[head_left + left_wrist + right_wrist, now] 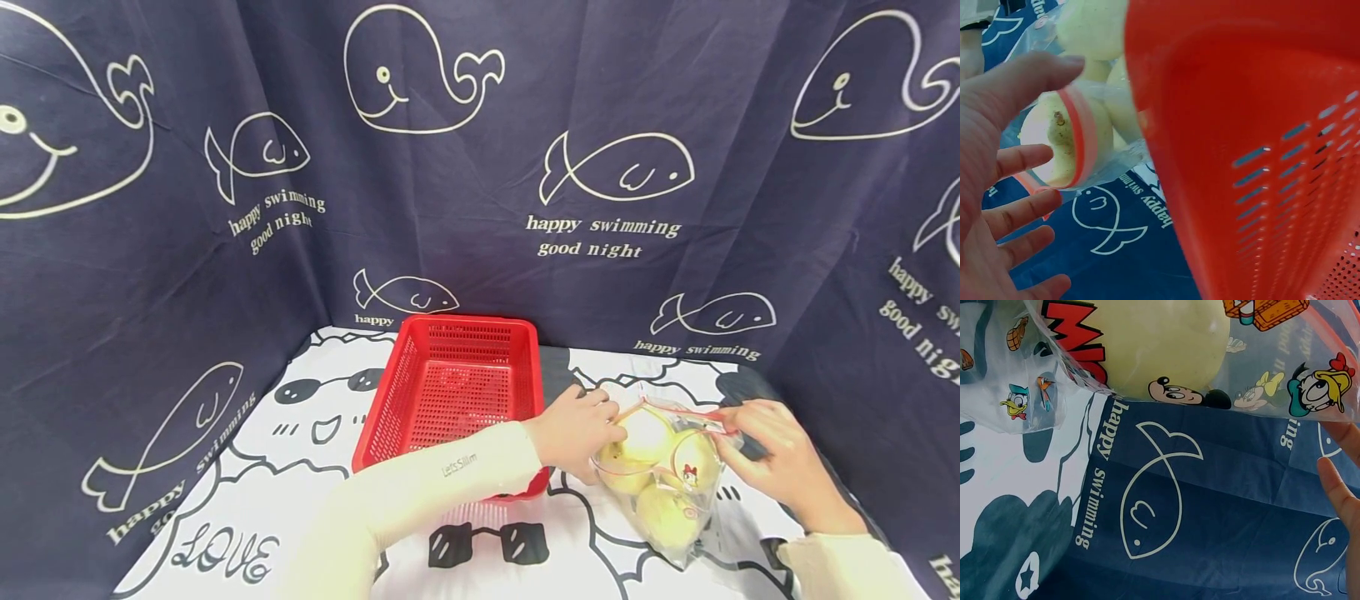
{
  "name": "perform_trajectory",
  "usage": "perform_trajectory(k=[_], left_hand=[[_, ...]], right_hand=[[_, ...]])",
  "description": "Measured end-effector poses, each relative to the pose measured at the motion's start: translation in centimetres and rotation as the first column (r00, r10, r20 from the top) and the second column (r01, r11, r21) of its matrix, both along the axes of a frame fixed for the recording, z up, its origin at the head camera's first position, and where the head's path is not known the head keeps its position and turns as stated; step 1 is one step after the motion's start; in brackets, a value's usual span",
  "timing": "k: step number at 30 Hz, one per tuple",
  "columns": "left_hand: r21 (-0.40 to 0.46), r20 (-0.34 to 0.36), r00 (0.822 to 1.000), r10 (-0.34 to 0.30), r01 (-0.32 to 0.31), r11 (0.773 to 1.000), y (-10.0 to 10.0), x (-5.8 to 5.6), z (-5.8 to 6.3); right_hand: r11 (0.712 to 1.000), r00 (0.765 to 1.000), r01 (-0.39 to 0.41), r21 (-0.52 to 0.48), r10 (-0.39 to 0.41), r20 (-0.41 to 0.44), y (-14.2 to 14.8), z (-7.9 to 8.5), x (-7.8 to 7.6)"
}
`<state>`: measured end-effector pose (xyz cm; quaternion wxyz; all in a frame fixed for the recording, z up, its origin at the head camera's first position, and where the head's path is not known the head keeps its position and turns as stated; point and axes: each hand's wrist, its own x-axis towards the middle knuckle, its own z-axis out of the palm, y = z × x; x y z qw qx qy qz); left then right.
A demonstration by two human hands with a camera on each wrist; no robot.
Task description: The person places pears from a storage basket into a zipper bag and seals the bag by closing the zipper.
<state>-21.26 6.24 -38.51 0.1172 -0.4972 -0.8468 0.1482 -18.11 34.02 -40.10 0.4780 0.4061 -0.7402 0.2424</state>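
Clear plastic, printed with cartoon figures and edged by a red zip strip, makes the zip bag point(667, 483) I hold near the front right of the table point(300, 467), just right of the red basket point(457, 392). Pale yellow-green pears point(645, 437) fill it, and it stands on the cloth with its mouth up.

My left hand point(577, 429) is at the left end of the mouth; the wrist view shows its thumb on the strip and the other fingers spread, so it steadies rather than clamps. My right hand point(772, 454) pinches the right end of the strip. The two hands are apart, one at each end of the opening.

To work this opening well, I judge that both ends of the strip should stay level and taut, with the bag's weight resting on the table so the fruit does not roll out.

Just beside my left forearm the basket's near right corner crowds the bag, and it could catch the plastic. Behind hangs a dark curtain point(480, 167) with whale drawings.
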Motion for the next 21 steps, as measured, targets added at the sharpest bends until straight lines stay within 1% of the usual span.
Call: perform_trajectory(k=[2, 7, 9, 13, 16, 21], left_hand=[[-0.012, -0.004, 1.0, -0.009, 0.009, 1.0, -0.17, -0.03, -0.14], [0.002, -0.005, 0.999, -0.051, 0.051, 0.999, -0.52, -0.16, -0.37], [0.011, -0.021, 0.997, -0.079, 0.079, 0.997, -0.59, -0.23, -0.41], [-0.012, -0.065, 0.991, -0.121, 0.12, 0.993, -0.61, -0.37, -0.58], [-0.03, -0.072, 0.988, -0.133, 0.131, 0.991, -0.57, -0.57, -0.82], [-0.034, -0.076, 0.987, -0.143, 0.141, 0.989, -0.67, -0.75, -1.01]], right_hand=[[1.0, 1.0, 0.001, 0.0, -0.001, 0.002, 0.01, -0.03, 0.01], [1.0, 1.0, 0.003, 0.003, -0.003, 0.004, 0.07, -0.05, -0.02], [1.0, 1.0, 0.004, 0.003, -0.004, 0.004, 0.09, -0.04, -0.05], [1.0, 1.0, 0.005, 0.003, -0.005, 0.002, 0.13, -0.03, -0.13], [1.0, 1.0, 0.006, 0.003, -0.006, 0.002, 0.14, -0.06, -0.11], [1.0, 1.0, 0.004, 0.005, -0.004, 0.008, 0.03, 0.02, -0.01]])
